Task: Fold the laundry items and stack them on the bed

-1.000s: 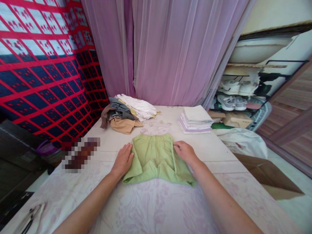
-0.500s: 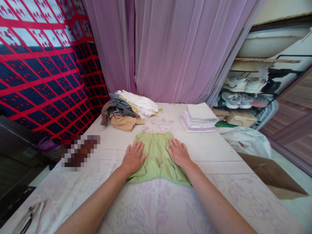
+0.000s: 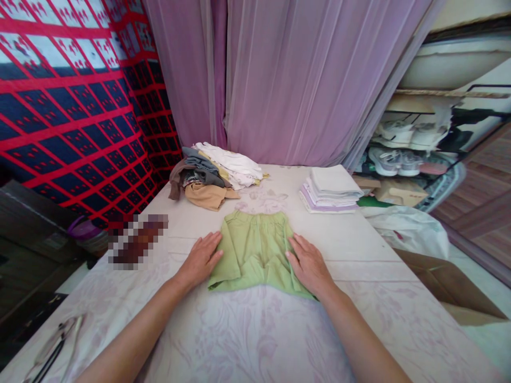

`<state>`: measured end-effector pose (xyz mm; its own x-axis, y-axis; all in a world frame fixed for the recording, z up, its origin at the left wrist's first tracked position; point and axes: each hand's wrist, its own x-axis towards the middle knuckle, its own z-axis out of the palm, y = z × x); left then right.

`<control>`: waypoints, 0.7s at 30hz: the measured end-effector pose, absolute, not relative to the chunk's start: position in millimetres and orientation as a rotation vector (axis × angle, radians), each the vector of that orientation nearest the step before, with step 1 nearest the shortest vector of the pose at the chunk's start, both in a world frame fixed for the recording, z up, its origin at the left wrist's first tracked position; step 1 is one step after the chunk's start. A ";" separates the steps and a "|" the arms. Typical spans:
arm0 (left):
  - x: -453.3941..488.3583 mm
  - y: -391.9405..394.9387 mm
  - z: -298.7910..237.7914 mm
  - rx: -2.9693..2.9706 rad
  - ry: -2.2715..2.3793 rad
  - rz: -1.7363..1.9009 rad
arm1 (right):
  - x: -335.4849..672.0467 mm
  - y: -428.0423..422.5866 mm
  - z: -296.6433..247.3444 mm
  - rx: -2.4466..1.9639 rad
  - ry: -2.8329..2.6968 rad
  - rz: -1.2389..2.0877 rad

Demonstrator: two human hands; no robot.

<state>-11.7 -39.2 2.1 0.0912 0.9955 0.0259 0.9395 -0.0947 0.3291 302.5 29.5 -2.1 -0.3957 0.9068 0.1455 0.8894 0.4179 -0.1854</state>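
Note:
A pair of light green shorts [image 3: 255,250] lies spread on the flower-patterned cloth [image 3: 223,335], its gathered waistband towards the far side. My left hand [image 3: 202,258] rests flat at the left edge of the shorts, fingers stretched out, with the fingertips at the fabric. On the opposite side my right hand [image 3: 309,263] lies with its fingers extended over the right edge of the shorts. Neither hand grips the fabric. Some creases show across the middle and lower part of the shorts.
Behind the shorts on the left is a loose heap of clothes [image 3: 215,173]. A neat stack of folded cloths [image 3: 329,190] sits at the back right. Glasses [image 3: 56,346] lie near left. A purple curtain [image 3: 287,80] hangs behind; shoes [image 3: 395,159] stand on a rack at right.
My left hand has slid left off the top of the shorts to their edge. My right hand has shifted slightly outward to the right edge. The view has tilted a little.

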 end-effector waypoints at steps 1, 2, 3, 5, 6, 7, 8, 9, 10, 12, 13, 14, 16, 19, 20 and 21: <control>-8.8 -38.4 2.6 2.156 1.937 0.318 | 301.9 28.5 -4.2 -1.582 -2.465 0.121; -5.2 -37.1 2.8 2.178 1.922 0.285 | 301.0 27.8 -5.7 -1.581 -2.478 0.126; -1.4 -35.4 3.0 2.196 1.904 0.259 | 299.9 27.3 -6.4 -1.579 -2.481 0.124; 4.4 -32.6 4.0 2.209 1.878 0.236 | 298.3 25.8 -4.8 -1.564 -2.445 0.091; 5.4 -32.2 5.2 2.207 1.871 0.238 | 297.7 24.2 -2.5 -1.546 -2.415 0.070; 4.7 -32.6 7.0 2.204 1.863 0.248 | 297.1 21.7 0.7 -1.515 -2.386 0.055; 2.4 -34.2 9.5 2.207 1.845 0.263 | 296.1 18.1 4.4 -1.470 -2.363 0.050; -1.4 -36.8 12.8 2.215 1.809 0.280 | 294.4 13.5 8.4 -1.411 -2.350 0.056; -6.5 -40.4 16.7 2.225 1.756 0.297 | 291.9 8.0 12.4 -1.343 -2.350 0.072; -18.2 -50.1 25.6 2.230 1.624 0.308 | 283.8 -4.7 18.9 -1.198 -2.377 0.124; -23.9 -55.7 30.3 2.223 1.559 0.295 | 278.4 -11.2 21.0 -1.128 -2.403 0.154; -28.8 -61.5 34.7 2.216 1.502 0.269 | 272.4 -17.5 22.4 -1.061 -2.435 0.187; -34.9 -72.3 41.8 2.214 1.424 0.206 | 260.0 -28.3 23.0 -0.950 -2.501 0.244; -34.1 -83.3 45.2 2.263 1.383 0.144 | 243.9 -39.4 20.6 -0.867 -2.584 0.289; -31.9 -85.1 44.3 2.293 1.386 0.146 | 239.6 -41.9 19.5 -0.865 -2.605 0.292; -29.1 -86.0 42.6 2.329 1.386 0.153 | 235.9 -43.8 18.6 -0.872 -2.622 0.292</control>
